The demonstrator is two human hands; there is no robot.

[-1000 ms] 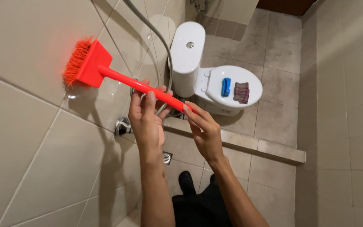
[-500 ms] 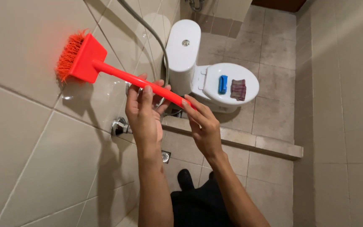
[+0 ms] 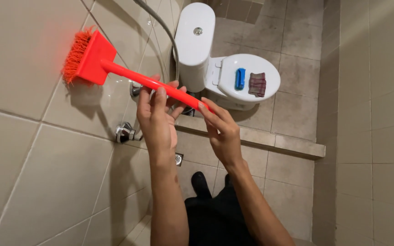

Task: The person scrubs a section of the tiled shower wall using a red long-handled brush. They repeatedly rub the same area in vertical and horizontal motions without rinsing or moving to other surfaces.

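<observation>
Head view, item by item.

Scrubbing brush (image 3: 115, 68): orange-red, long handle, square head with bristles pressing flat against the beige tiled wall (image 3: 19, 150), upper left of the frame. Step in hand, by judgement: scrubbing the wall tiles; the next stroke is calling for steady pressure into the wall and a firm hold on the handle.

Left hand (image 3: 157, 119): gripping the handle at mid-length, fingers curling over it.

Right hand (image 3: 223, 130): closing round the handle's lower end, fingertips on the tip.

Toilet (image 3: 233, 75): white, lid down, standing on the floor beyond a low tiled step (image 3: 270, 141).

On the lid: a blue oblong block (image 3: 239, 78) lying just beside a dark striped folded cloth (image 3: 257, 84); no label legible on either.

Wall fittings: chrome valve (image 3: 125, 133) below the brush, grey hose (image 3: 165, 32) running up the wall.

Floor drain (image 3: 179, 159): small, square, between the forearms.
</observation>
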